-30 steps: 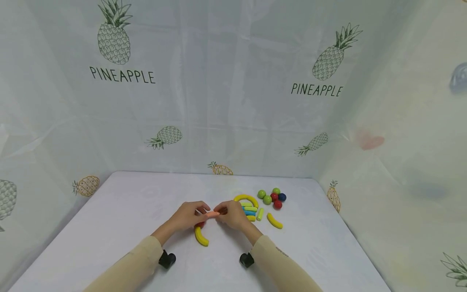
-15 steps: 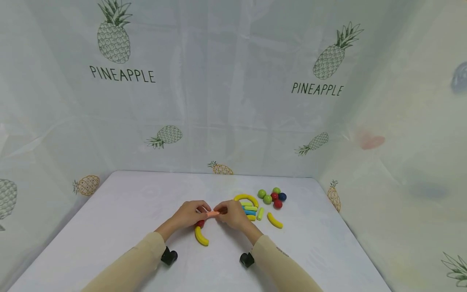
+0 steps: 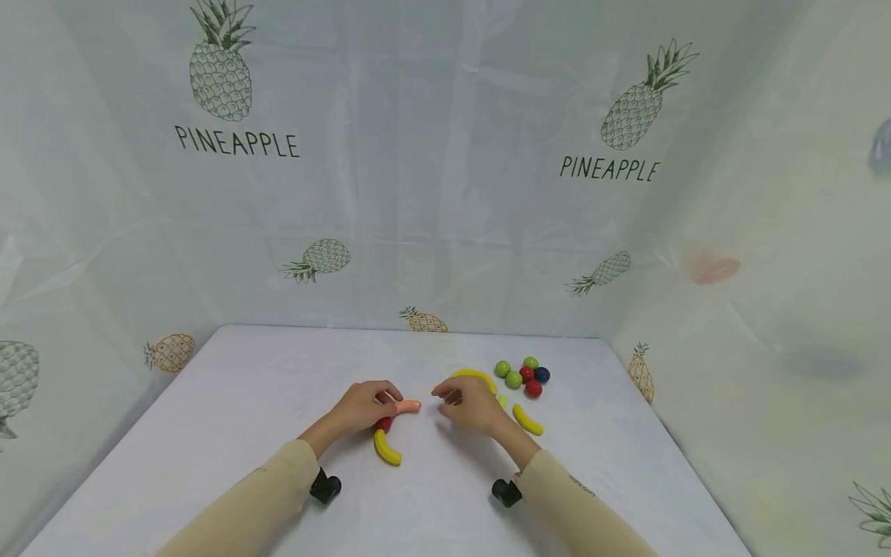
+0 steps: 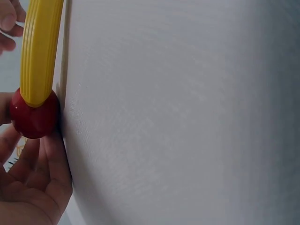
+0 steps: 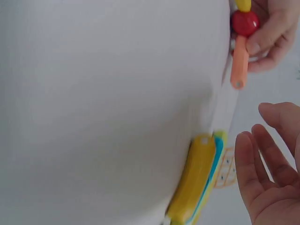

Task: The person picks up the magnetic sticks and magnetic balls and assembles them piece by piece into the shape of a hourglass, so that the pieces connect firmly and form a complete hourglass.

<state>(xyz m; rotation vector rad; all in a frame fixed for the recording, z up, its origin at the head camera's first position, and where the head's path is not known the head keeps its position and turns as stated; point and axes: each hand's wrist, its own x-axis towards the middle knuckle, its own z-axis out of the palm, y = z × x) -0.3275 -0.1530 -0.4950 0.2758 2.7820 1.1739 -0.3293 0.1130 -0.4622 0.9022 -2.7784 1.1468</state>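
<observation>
My left hand [image 3: 362,406] pinches a short orange stick [image 3: 409,406] near its left end, with the thumb along its side. The stick's other end meets nothing. Right below the thumb sits a shiny red ball [image 3: 384,424], and a yellow curved stick [image 3: 386,449] runs from it toward me. In the left wrist view the ridged yellow stick [image 4: 40,51] overlaps the red ball [image 4: 33,119], with left fingers behind it; the orange stick is hidden there. My right hand [image 3: 473,404] hovers to the right, fingers loosely bent and holding nothing, as the right wrist view also shows.
Beyond the right hand, a yellow arc [image 3: 480,375] and coloured sticks lie partly hidden; the right wrist view shows a yellow stick [image 5: 192,178] beside blue and green ones. Farther right lie a curved yellow stick [image 3: 527,420] and green [image 3: 513,380], red [image 3: 533,389] and dark blue balls [image 3: 542,374].
My right hand has let go of the orange stick's right end and moved right, now covering part of the coloured sticks. The left hand stays on the orange stick.
</observation>
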